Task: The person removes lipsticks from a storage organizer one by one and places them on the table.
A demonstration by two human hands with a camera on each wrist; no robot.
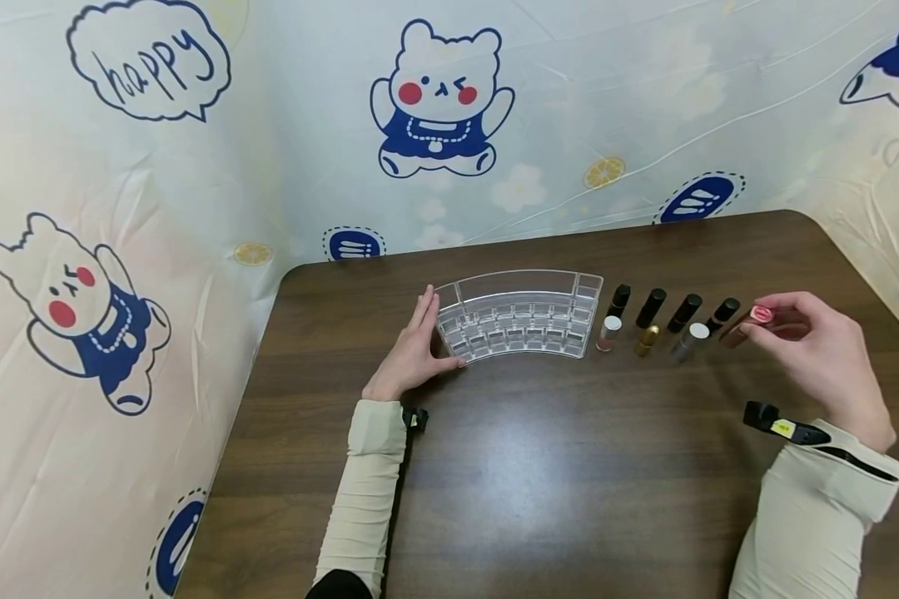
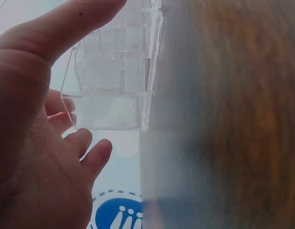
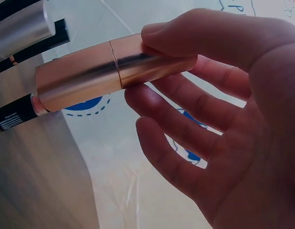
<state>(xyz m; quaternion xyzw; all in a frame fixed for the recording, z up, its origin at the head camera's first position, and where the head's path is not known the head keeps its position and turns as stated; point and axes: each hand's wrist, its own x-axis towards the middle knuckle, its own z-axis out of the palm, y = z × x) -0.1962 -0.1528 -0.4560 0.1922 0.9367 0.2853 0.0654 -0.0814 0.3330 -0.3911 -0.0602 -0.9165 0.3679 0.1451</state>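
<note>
A clear acrylic lipstick organizer [image 1: 523, 298], curved and divided into small slots, sits toward the back of the table. My left hand [image 1: 410, 353] holds its left end, the thumb along the front edge and the fingers behind; the left wrist view shows the thumb crossing in front of the clear slots [image 2: 102, 76]. To the right, my right hand [image 1: 820, 353] pinches a shiny rose-gold lipstick [image 3: 80, 71] between thumb and fingers. In the head view the lipstick's pinkish end [image 1: 761, 314] faces up, beside a row of other cosmetic tubes.
Several black-capped tubes [image 1: 650, 308] stand between the organizer and my right hand. In front of them are a white-capped tube [image 1: 609, 333], a gold one [image 1: 647, 341] and a silver-capped one [image 1: 691, 341]. A printed curtain [image 1: 554, 108] hangs behind the brown table [image 1: 494, 466].
</note>
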